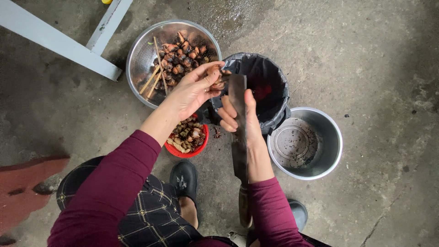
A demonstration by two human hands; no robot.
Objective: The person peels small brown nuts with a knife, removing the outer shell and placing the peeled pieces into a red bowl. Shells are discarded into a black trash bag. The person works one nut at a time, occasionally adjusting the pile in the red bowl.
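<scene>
The left hand (194,89) is curled, its fingertips pinching a small brown morsel (216,77) above the rim of the black-lined bin (274,91); the right hand (242,120) grips a long cleaver (238,132) by its blade, fingers loosely wrapped round the steel, the wooden handle trailing back under the forearm; the blade's tip meets the morsel. Done well, this trimming probably asks for short, shallow strokes directed away from the pinching fingertips, with the piece kept over the bin so scraps fall in; gripping the blade itself calls for a firm, dry hold. Counted: one steel colander (137,59) holding many brown pieces and about three wooden skewers (155,75); one small red bowl (188,142) of cut bits; one steel pot (320,155), holding only residue; two dark shoes (184,179) on the concrete.
</scene>
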